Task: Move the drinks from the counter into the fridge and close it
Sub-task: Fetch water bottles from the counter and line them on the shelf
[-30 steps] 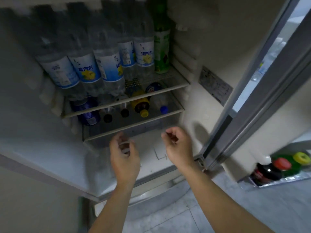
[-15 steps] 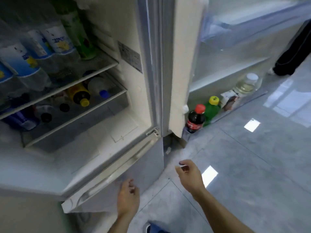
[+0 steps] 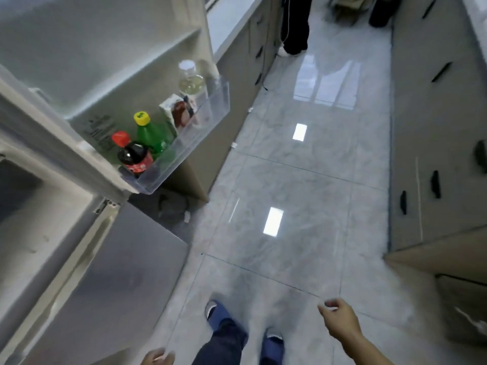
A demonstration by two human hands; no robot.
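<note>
Fridge door [image 3: 110, 48] standing open at left, its clear bin [image 3: 195, 138] holding a dark cola bottle [image 3: 134, 156] (red cap) beside a green bottle [image 3: 154, 135]. Right hand [image 3: 340, 318] loosely curled, empty; left hand [image 3: 156, 358] mostly cut off, grip unclear. Glossy grey tile floor [image 3: 303, 180], cabinets [image 3: 432, 127] opposite.

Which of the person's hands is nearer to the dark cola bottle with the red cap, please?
Left. The left hand sits low, below the dark cola bottle with the red cap; the right hand is farther off to the right.

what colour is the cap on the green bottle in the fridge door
Yellow, on the green bottle in the head view.
</note>
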